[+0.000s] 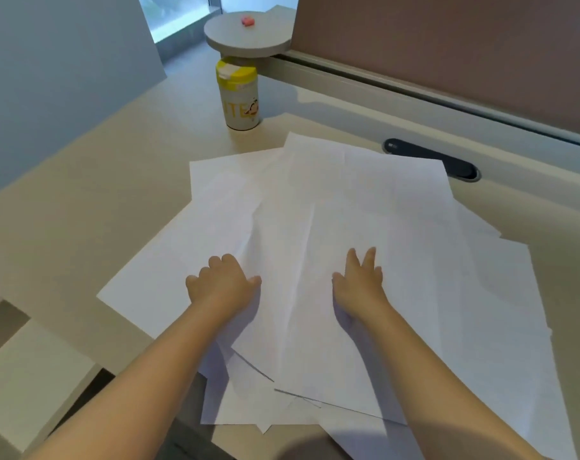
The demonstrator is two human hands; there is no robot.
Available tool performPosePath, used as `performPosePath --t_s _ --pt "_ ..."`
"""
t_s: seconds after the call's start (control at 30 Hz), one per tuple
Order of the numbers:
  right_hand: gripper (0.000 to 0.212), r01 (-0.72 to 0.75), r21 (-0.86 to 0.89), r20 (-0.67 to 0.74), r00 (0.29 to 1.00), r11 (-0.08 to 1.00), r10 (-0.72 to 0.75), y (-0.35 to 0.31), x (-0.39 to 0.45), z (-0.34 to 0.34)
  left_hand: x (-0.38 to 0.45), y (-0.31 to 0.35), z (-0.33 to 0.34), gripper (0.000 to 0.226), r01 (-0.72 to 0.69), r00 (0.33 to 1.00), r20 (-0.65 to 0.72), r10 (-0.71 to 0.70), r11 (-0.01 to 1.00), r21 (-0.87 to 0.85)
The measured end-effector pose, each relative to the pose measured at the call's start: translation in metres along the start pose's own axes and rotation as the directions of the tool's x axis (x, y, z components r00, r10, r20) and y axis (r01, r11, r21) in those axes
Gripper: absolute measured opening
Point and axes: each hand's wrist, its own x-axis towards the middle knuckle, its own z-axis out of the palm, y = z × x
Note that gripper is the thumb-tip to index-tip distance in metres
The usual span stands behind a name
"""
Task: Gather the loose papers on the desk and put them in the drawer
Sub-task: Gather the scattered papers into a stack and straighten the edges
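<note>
While papers (pixel 364 210) overhang the desk (pixel 66 210) edge, left hand (pixel 224 282) curls on them, right hand (pixel 359 278) lies flat.

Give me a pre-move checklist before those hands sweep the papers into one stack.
1. Left hand on the papers: ok, fingers curled on a sheet's edge.
2. Right hand flat on the top sheet: ok.
3. Sheets squared up: not ok, fanned out and overlapping.
4. Sheets fully on the desk: not ok, some overhang the near edge.
5. Canister clear of the pile: ok.
6. Drawer open: cannot tell, not in view.
</note>
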Motion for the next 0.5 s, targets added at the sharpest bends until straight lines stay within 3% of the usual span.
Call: performPosePath --t_s 0.1,0.2,0.3,0.37,0.5 --pt "0.054 0.026 0.124 -0.120 0.993 0.992 -0.011 0.000 0.002 -0.008 0.006 -0.007 -0.009 0.052 0.030 0.999 0.020 -0.030 1.000 0.002" --pt "0.057 -0.127 0.065 -0.248 0.959 0.990 0.139 0.019 0.005 -0.018 0.016 -0.015 -0.016 0.046 0.012 0.999 0.036 -0.005 0.977 -0.214" --pt "0.062 -0.281 0.134 -0.188 0.934 0.950 0.303 0.036 0.001 -0.025 0.024 -0.017 -0.015 0.024 -0.041 0.998 0.028 0.065 0.851 -0.524" --pt "0.060 -0.311 0.172 -0.166 0.926 0.935 0.339 0.042 -0.002 -0.025 0.023 -0.016 -0.012 0.013 -0.039 0.997 0.039 0.072 0.842 -0.538" --pt "0.064 -0.250 0.397 -0.146 0.933 0.883 0.330 0.045 -0.003 -0.025 0.012 -0.002 -0.005 0.026 -0.017 0.975 0.170 0.140 0.817 -0.576"
